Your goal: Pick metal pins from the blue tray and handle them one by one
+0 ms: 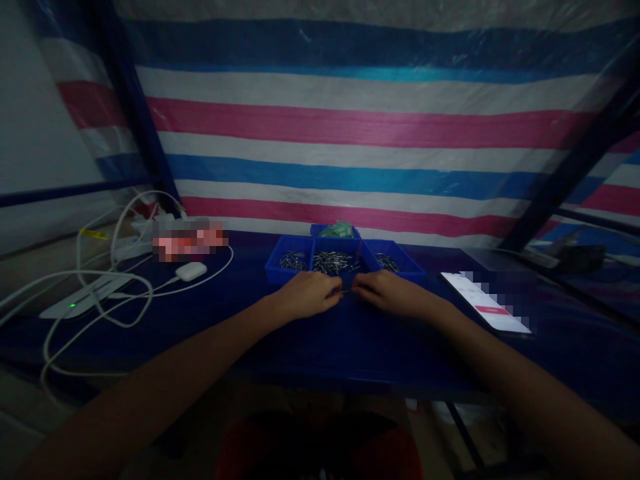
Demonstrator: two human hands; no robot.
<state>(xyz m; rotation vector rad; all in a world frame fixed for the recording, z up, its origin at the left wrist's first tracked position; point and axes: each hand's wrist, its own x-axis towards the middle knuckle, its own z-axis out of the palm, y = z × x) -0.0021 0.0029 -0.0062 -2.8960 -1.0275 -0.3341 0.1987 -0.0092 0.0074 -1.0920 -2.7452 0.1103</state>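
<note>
My left hand [311, 293] and my right hand [384, 291] meet at the front of the blue bins, fingers pinched and pointing at each other. A thin metal piece [345, 291] spans the small gap between the fingertips, its ends hidden in both pinches. Just beyond are the left blue bin [274, 272], the middle blue bin [367, 257] and the right blue bin [414, 269]. Small metal pieces lie in each: a left pile [293, 261], a larger middle pile [333, 261] and a right pile [386, 263]. Their exact kind is too small to tell.
Behind stands another blue bin [316, 231] with green packets [339, 230]. A lit tablet [483, 303] lies at right. White cables [150, 293], a white case [191, 271] and a flat white device [90, 297] occupy the left. A striped sheet [350, 127] hangs behind the blue table [330, 353].
</note>
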